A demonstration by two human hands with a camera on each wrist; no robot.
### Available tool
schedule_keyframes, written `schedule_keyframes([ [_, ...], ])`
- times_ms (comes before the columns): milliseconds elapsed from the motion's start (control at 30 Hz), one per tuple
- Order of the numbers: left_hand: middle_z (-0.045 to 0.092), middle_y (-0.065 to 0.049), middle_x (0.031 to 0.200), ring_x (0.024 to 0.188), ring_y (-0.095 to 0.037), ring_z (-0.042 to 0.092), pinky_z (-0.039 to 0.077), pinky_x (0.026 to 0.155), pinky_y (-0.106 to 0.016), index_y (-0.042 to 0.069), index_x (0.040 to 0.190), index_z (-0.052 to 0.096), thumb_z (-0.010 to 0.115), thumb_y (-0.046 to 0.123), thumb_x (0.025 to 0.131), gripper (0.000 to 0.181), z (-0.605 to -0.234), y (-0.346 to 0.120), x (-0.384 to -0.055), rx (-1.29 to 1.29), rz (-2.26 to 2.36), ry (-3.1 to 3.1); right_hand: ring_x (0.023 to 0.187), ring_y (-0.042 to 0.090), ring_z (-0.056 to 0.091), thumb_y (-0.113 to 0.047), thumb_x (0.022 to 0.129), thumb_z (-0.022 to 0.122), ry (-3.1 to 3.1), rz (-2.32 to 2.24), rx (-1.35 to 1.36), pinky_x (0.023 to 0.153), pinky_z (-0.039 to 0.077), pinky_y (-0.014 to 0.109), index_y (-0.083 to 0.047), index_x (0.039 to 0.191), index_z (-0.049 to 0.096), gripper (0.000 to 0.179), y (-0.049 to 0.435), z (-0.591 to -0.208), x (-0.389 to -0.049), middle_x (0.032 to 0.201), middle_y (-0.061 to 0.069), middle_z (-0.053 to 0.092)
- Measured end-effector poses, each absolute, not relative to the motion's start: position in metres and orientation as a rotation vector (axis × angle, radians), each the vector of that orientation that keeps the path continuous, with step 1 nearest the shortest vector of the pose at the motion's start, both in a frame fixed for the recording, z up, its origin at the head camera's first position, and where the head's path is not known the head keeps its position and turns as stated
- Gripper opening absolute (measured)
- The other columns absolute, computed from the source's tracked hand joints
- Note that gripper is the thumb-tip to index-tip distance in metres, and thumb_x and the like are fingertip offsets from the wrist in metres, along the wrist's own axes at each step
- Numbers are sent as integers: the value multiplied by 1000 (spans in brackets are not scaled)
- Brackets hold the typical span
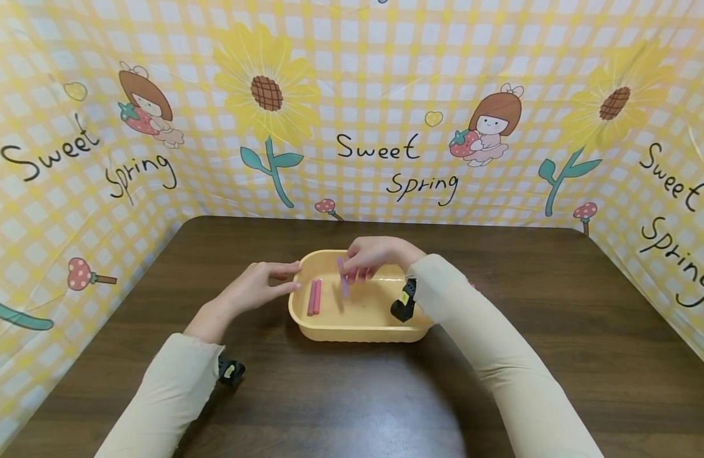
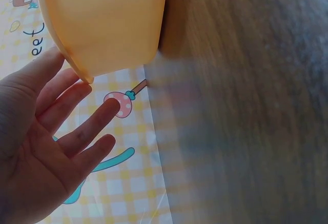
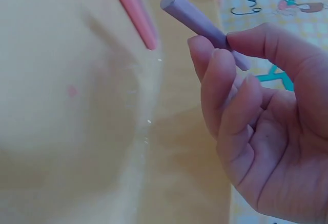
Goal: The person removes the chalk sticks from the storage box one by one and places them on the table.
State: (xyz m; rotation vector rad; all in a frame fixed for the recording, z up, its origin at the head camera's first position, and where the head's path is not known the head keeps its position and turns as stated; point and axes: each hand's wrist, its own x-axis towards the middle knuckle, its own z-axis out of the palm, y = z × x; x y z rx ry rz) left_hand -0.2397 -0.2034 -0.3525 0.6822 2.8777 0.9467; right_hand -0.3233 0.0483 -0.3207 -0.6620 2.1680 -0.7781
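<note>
Over the left half of a yellow tray (image 1: 352, 333), my right hand (image 1: 376, 254) pinches a slim purple stick (image 1: 344, 287), crayon-like, between thumb and fingertips. The right wrist view shows the purple stick (image 3: 197, 20) tilted, its flat end free and pointing away from the palm. Two pinkish-red sticks (image 1: 314, 298) lie side by side on the tray floor near its left end. With fingers extended, my left hand (image 1: 250, 289) touches the tray's left rim. In the left wrist view, fingertips of the left hand (image 2: 61, 131) meet the rim's corner, the other fingers spread loosely.
The tray stands on a dark brown wooden table (image 1: 306, 394). Yellow checked cloth (image 1: 386, 114) with printed flowers and lettering rises behind and along both sides. A small bit of pink (image 1: 473, 285) peeks out beyond the right sleeve. Both wrists carry black cameras (image 1: 405, 301).
</note>
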Motion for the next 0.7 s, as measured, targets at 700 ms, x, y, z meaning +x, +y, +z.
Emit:
schedule_keyframes([
  [700, 54, -15, 132, 113, -34, 60, 49, 95, -47, 2, 128, 56, 64, 26, 89, 47, -352, -204, -239, 695, 946, 2892, 61, 10, 57, -26, 94, 53, 2171, -899, -628, 57, 46, 21, -5, 89, 66, 25, 94, -306, -313, 81, 6, 66],
])
